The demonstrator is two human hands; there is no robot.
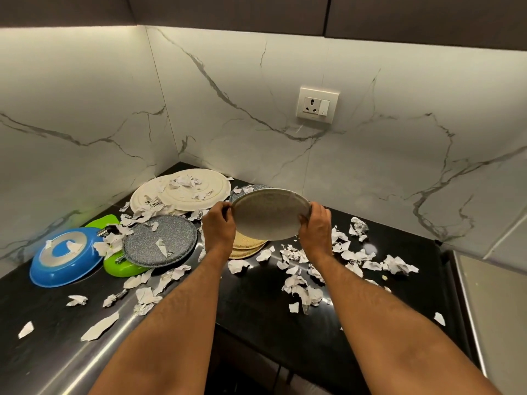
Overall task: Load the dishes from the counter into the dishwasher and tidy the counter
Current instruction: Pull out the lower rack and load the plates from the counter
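A grey plate (269, 213) is held tilted above the black counter (256, 295), over a stack of tan plates (248, 245) — the left hand (218, 220) grips its left rim and the right hand (315, 222) its right rim, fingers curled round the edge. To the left lie a speckled grey plate (159, 243), a green dish (119, 266), an upturned blue pan (64, 256) and two cream plates (182, 191) in the corner — torn paper scraps (302, 286) are strewn across the dishes and counter.

Paper scraps (296, 283) litter counter (256, 323) (front edge barer); dishes crowd corner
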